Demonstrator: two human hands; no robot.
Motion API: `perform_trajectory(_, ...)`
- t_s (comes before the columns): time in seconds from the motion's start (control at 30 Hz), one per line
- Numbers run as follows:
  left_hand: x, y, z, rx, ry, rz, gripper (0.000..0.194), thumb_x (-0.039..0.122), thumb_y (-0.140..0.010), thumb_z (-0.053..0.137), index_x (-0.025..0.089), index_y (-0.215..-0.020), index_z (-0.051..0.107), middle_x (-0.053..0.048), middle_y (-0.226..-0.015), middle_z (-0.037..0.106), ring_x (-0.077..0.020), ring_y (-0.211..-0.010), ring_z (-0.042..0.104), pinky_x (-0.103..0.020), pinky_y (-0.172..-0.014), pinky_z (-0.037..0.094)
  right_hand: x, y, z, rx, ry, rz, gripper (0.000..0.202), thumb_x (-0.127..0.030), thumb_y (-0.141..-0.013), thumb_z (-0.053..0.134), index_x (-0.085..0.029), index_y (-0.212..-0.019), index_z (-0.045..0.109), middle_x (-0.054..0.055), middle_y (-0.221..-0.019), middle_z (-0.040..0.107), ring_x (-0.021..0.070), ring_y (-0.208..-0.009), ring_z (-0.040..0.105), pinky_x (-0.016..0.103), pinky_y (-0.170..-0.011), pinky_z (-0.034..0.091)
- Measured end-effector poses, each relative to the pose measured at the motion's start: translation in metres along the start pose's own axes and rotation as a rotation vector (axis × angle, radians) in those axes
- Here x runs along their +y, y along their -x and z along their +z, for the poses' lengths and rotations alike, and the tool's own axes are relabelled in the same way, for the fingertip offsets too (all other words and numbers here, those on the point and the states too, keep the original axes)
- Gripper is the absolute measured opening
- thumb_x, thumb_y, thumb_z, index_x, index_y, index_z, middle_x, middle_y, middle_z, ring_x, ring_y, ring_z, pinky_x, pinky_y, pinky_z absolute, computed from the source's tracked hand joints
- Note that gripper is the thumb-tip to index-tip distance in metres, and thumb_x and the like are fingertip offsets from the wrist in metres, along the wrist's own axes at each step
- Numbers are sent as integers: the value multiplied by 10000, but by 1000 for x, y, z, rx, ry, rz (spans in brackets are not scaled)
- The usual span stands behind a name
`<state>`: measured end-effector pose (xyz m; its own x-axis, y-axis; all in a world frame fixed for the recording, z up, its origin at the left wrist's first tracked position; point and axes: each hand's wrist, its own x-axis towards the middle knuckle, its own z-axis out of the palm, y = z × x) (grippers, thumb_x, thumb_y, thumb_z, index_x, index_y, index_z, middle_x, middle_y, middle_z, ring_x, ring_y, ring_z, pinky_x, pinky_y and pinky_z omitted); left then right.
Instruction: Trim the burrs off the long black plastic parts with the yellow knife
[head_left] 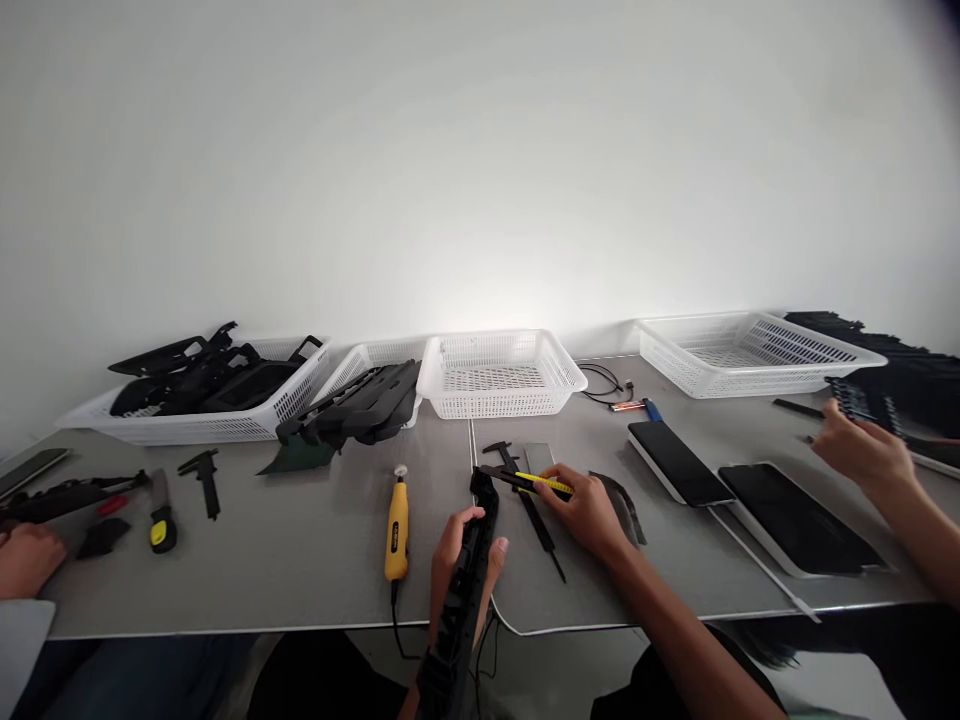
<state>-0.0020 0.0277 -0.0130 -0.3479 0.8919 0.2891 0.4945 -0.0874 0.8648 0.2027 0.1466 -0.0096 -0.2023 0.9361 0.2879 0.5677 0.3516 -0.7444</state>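
Observation:
My left hand [447, 560] is wrapped round a long black plastic part [466, 580], held upright over the table's front edge. In my right hand [591, 512] is a yellow and black utility knife [541, 483], gripped near its middle. Its dark blade points left and meets or passes just above the top end of the part; I cannot tell if they touch. Under the knife lie a black caliper [504, 455] and a thin dark tool [546, 537]. A yellow rotary tool [397, 530] with a cord rests left of my left hand.
White baskets stand along the wall: a middle one [501, 402], a right one [697, 380] and a left one [187, 430] with black parts. Two phone-like devices [679, 462] lie at right. Co-workers' hands show at far left [30, 560] and right [862, 450].

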Motion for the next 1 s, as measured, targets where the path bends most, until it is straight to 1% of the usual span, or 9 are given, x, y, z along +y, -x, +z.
perform_trajectory(0.1,-5,-2,1,-26,21,5,431,494,-857,721,223,-1187,671,-100,-1155,752,-275,-1007,721,-368,-865,576,1,0,1,12,35,15,400,-603,-946,586,-242,-891,748,22,-724,756,217,-644,696,281,-651,448)
perform_trajectory(0.2,-8,-3,2,-117,-6,23,524,480,-822,785,234,-1266,654,-115,-1237,732,-312,-1115,702,-436,-961,574,3,-1,2,15,71,21,414,-607,-954,567,-240,-901,751,32,-745,765,227,-662,704,288,-661,450)
perform_trajectory(0.3,-8,-2,2,-225,-92,91,581,295,-813,791,275,-1366,614,-106,-1362,692,-344,-1288,630,-557,-1149,470,5,-1,4,10,89,14,440,-617,-968,535,-238,-922,754,48,-791,785,247,-716,730,296,-690,466)
perform_trajectory(0.4,-5,0,3,-331,-167,171,684,63,-840,623,317,-1469,536,-69,-1506,619,-298,-1440,536,-594,-1295,286,6,-2,4,2,116,10,447,-618,-978,518,-241,-928,754,45,-795,786,250,-730,737,298,-694,463)
perform_trajectory(0.6,-3,1,2,-395,-243,215,717,16,-907,457,328,-1552,446,-37,-1592,550,-251,-1543,424,-593,-1326,248,4,-1,5,17,184,-31,427,-577,-1000,490,-248,-937,755,44,-807,789,237,-722,729,287,-671,447)
perform_trajectory(0.7,-5,-1,-2,-418,-220,215,744,-34,-878,389,316,-1527,490,-33,-1585,556,-240,-1535,435,-596,-1328,247,5,-1,7,27,199,-38,420,-583,-1000,502,-249,-942,751,42,-805,786,236,-729,728,279,-667,439)
perform_trajectory(0.77,-5,-8,-6,-434,-177,206,699,-31,-881,375,314,-1458,567,-35,-1548,590,-238,-1503,476,-577,-1306,307,7,-1,8,29,205,-36,421,-596,-994,513,-249,-942,745,39,-800,782,237,-726,727,278,-660,429)
perform_trajectory(0.9,-3,-34,-5,-338,-111,147,464,93,-967,424,285,-1332,636,-73,-1357,687,-242,-1316,622,-486,-1145,511,8,-2,9,31,228,-26,430,-604,-995,508,-247,-934,739,37,-768,770,235,-703,719,279,-644,408)
perform_trajectory(1.0,-7,-56,7,-171,-131,140,382,133,-959,486,237,-1304,615,-104,-1305,679,-270,-1278,624,-497,-1112,520,9,-1,9,47,247,-25,423,-596,-995,507,-248,-929,737,40,-773,774,236,-710,720,277,-645,407)
